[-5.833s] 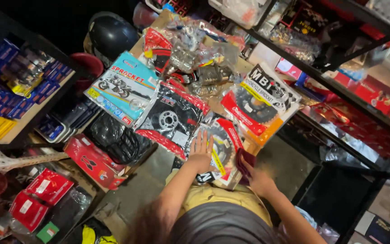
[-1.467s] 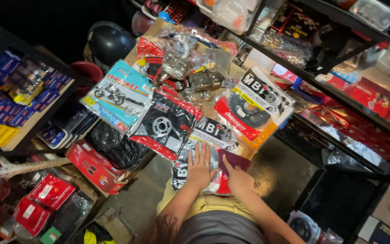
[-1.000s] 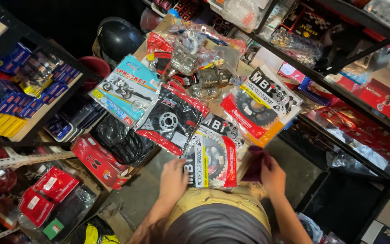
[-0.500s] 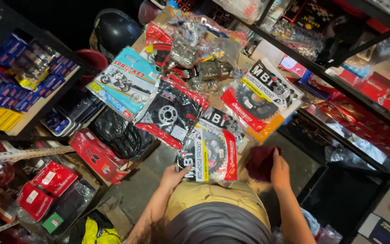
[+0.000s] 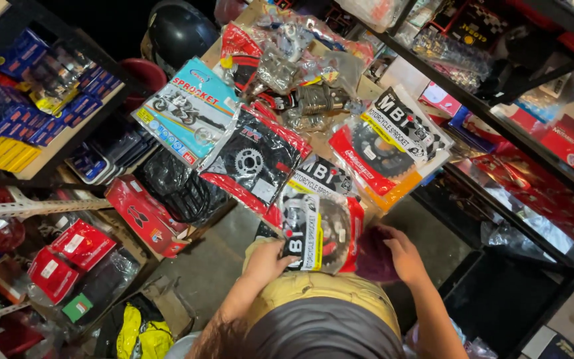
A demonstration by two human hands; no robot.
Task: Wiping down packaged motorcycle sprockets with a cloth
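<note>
1. where the red and white sprocket pack (image 5: pixel 323 229) lies nearest the person, the left hand (image 5: pixel 267 259) curls its fingers onto that pack's lower left corner.
2. the right hand (image 5: pixel 403 256) rests loosely bent on a dark red bundle (image 5: pixel 373 256), just right of that pack.
3. beyond that pack lies a black sprocket pack (image 5: pixel 250 163); farther left, a light blue one (image 5: pixel 187 110).

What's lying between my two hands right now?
In the head view, a packaged sprocket in a clear and red pack lies between the left hand and the right hand.
</note>
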